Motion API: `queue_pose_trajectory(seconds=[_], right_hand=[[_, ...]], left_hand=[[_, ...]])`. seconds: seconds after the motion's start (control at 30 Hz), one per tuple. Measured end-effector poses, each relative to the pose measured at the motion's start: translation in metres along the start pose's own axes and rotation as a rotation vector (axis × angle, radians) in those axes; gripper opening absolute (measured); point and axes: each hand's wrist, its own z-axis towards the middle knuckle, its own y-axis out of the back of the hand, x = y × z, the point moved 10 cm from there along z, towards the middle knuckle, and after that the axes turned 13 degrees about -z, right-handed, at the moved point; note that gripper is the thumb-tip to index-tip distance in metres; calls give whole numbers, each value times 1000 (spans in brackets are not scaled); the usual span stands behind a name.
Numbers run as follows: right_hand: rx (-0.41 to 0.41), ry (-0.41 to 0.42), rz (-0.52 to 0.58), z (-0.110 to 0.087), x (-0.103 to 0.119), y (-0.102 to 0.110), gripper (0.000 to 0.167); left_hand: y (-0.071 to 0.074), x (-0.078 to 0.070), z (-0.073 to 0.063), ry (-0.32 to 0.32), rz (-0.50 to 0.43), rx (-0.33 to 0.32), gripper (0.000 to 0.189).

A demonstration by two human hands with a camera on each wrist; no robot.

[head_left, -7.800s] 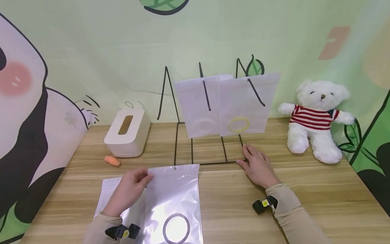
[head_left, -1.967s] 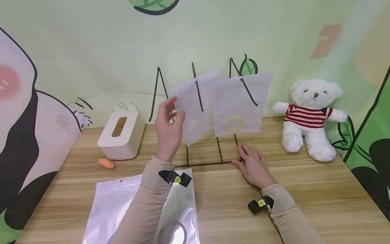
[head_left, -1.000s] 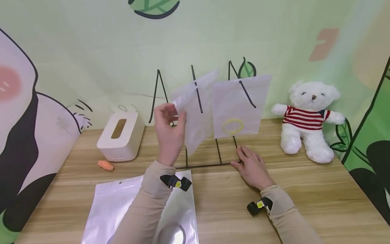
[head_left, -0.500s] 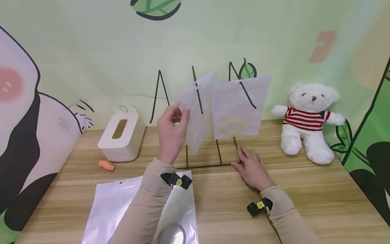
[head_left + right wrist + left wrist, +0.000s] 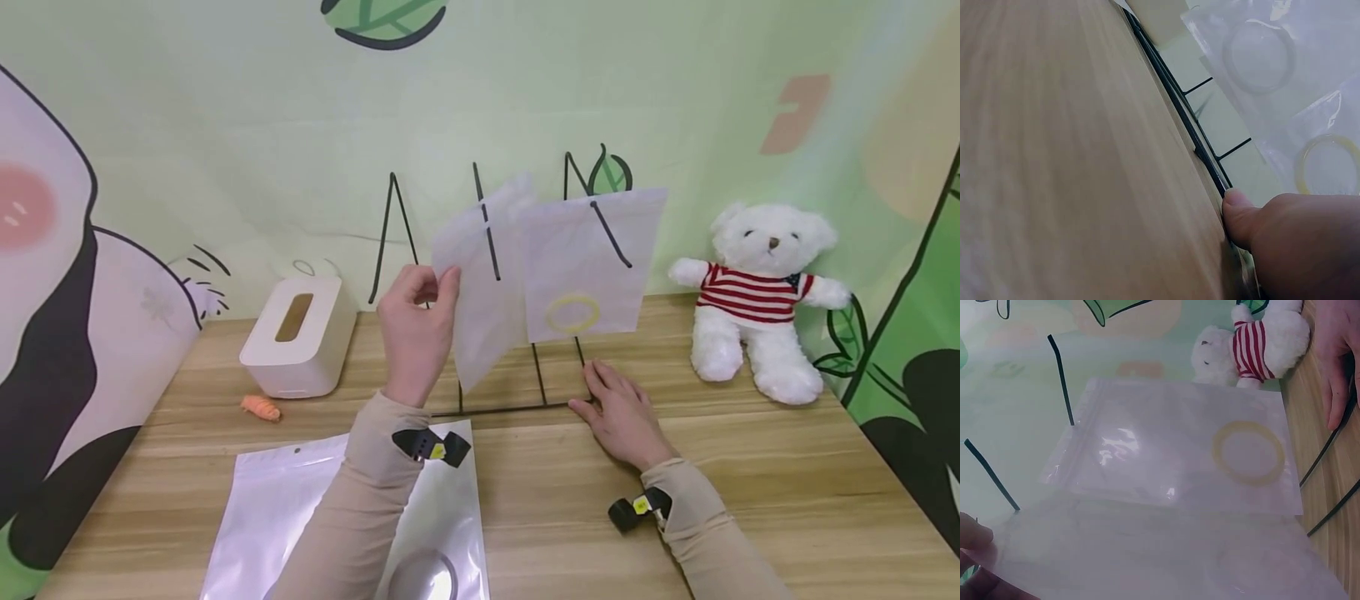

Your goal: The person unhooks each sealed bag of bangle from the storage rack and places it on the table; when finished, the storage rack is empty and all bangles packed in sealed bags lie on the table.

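My left hand (image 5: 417,329) pinches the left edge of a translucent zip pouch (image 5: 483,321) between thumb and fingertips. That pouch hangs from the middle hook of a black wire rack (image 5: 517,408) and is turned at an angle, its left side toward me. In the left wrist view, thumb and fingers grip the pouch's corner. Beside it, a second pouch (image 5: 555,258) with a yellow ring (image 5: 551,318) inside hangs on the right hook. My right hand (image 5: 621,414) rests on the rack base's front right corner, fingers extended; the right wrist view has its thumb (image 5: 1238,215) against the front bar.
Two more silvery pouches (image 5: 273,492) lie flat on the wooden table, partly under my left forearm; one shows a round grey ring. A white tissue box (image 5: 322,358) and a small orange object (image 5: 260,407) are left. A white teddy bear (image 5: 753,287) sits right.
My left hand has gone from the flat pouches on the table up to the middle hanging pouch. Its left edge now angles toward me and lower. My right hand stays on the rack base.
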Motion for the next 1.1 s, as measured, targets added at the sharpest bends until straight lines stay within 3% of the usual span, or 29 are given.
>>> queue_pose_trajectory(seconds=[0.5,1.1], right_hand=[[0,0,-4,0,0,0,65],[7,-5,8,0,1,1,64]], left_hand=[[3,-12,-5,-70,-56,2,11],[9,-24,-13,-86,-118,1,12]])
